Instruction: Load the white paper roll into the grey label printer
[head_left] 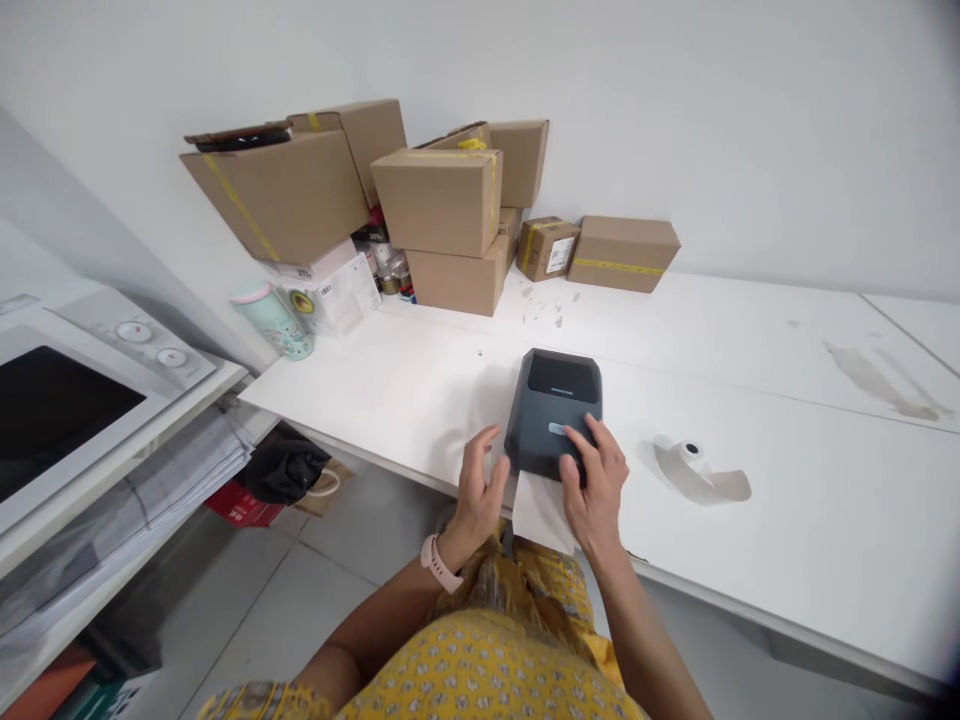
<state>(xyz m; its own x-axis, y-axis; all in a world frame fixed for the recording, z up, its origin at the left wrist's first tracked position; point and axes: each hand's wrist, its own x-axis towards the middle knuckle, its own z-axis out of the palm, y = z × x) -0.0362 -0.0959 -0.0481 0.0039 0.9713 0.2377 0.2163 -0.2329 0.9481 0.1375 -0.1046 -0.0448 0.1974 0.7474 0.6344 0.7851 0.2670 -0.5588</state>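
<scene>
A dark grey label printer (553, 405) sits near the front edge of the white table (787, 480). A white sheet of paper (541, 510) hangs out of its front over the table edge. My left hand (476, 485) rests against the printer's left front corner, fingers spread and flat. My right hand (596, 480) lies on the printer's front top, fingers stretched over it, one fingertip near a light button. A pink watch is on my left wrist.
A white paper roll (694, 465) lies unrolled to the right of the printer. Several cardboard boxes (439, 205) are stacked at the back wall, with a mint green bottle (270, 318) beside them. A microwave (67, 390) stands on a shelf at left.
</scene>
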